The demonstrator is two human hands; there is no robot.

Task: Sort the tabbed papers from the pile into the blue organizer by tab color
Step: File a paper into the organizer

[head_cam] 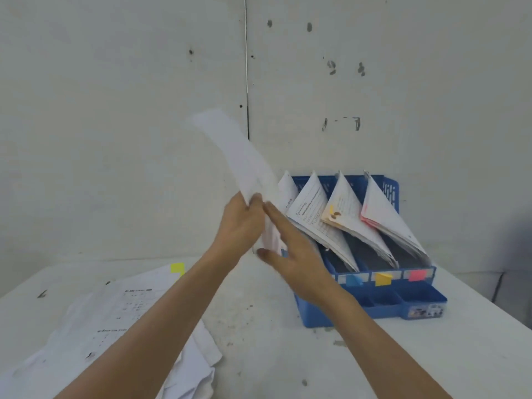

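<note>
Hands point(241, 223) on sheet point(236, 156), upright, top leftward

— What do the hands hold?
— The left hand point(239, 223) grips a white sheet point(239, 156), which rises above it, blurred. The right hand point(290, 249), fingers straight, is right beside the sheet; whether it touches is unclear.
— The blue organizer point(417, 303)?
— Just beyond the right hand, with papers leaning in its slots. The pile point(109, 321) lies under the left forearm.
</note>
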